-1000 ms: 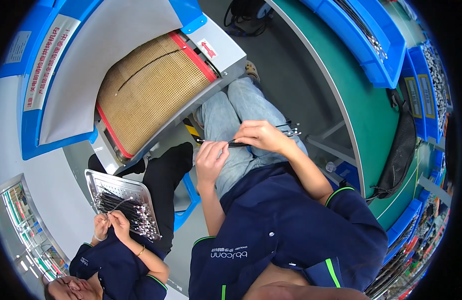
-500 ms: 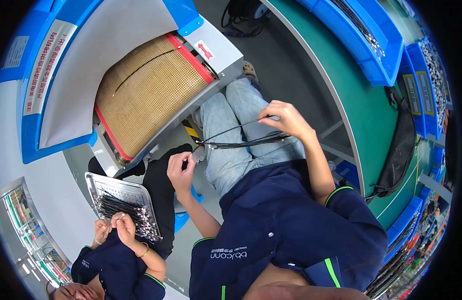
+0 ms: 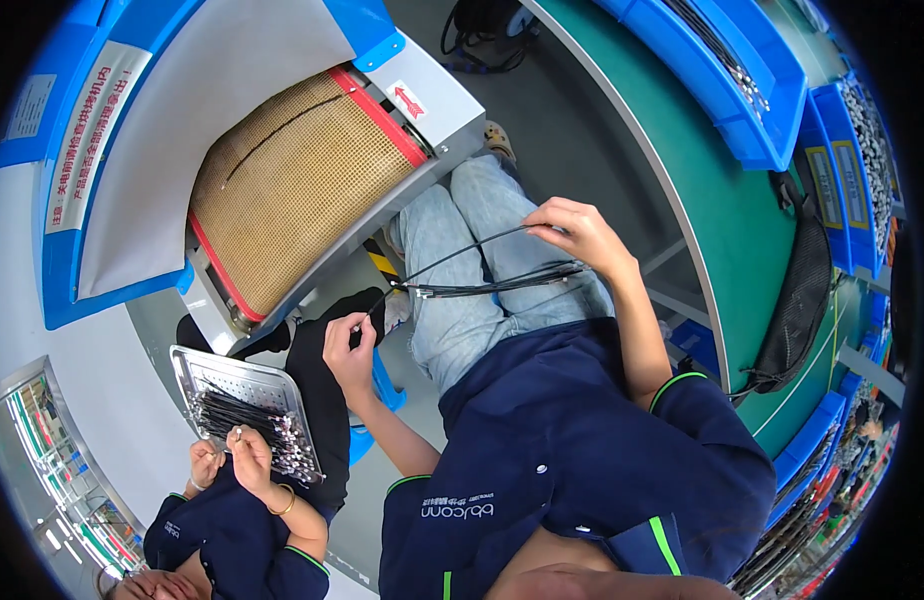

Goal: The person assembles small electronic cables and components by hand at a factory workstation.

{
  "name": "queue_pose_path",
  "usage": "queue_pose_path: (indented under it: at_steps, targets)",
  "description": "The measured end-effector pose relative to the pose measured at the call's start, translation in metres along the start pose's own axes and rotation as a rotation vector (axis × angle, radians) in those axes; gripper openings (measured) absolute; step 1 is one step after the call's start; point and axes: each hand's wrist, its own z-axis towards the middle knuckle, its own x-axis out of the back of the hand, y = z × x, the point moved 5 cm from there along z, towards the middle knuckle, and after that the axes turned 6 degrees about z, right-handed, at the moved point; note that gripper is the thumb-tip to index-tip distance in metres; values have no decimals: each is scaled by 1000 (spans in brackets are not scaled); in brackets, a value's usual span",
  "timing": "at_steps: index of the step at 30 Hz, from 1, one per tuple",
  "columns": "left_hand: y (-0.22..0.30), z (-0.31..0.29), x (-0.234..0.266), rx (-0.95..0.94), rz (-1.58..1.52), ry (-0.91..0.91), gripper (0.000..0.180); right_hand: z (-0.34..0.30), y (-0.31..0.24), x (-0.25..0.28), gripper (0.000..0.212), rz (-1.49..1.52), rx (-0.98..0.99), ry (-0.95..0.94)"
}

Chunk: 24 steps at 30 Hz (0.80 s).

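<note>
Head view. Lower left: a metal tray [image 3: 214, 370] carries a dense heap of black cables [image 3: 244, 415] with silvery ends; a co-worker's hands [image 3: 250, 464] are at its near side. Upper right: a blue bin [image 3: 770, 142] contains long dark leads [image 3: 715, 52] with metallic tips; beside it, toward the right edge, a second blue bin [image 3: 849, 240] is filled with grey pieces [image 3: 867, 130], too small for me to identify. Centre: the held cable [image 3: 462, 256], thin, black and glossless, slants above the jeans [image 3: 472, 330], bending slightly toward its lower left. The left hand [image 3: 352, 362] pinches its lower-left part; the right hand [image 3: 580, 236] pinches its upper-right part. Just below, a bundle of similar cables [image 3: 497, 286] spans the thighs, pale connectors at its left.
</note>
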Motion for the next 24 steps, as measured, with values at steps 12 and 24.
queue_pose_path:
  at_steps: [12, 24]
  targets:
    - [-11, -4, 4, -17, 4, 2, 12, -4, 2, -2, 7, 19, 67, 19]
    - [-12, -1, 12, -52, 24, 14, 12, -1, -2, -9, 7, 51, 112, -26]
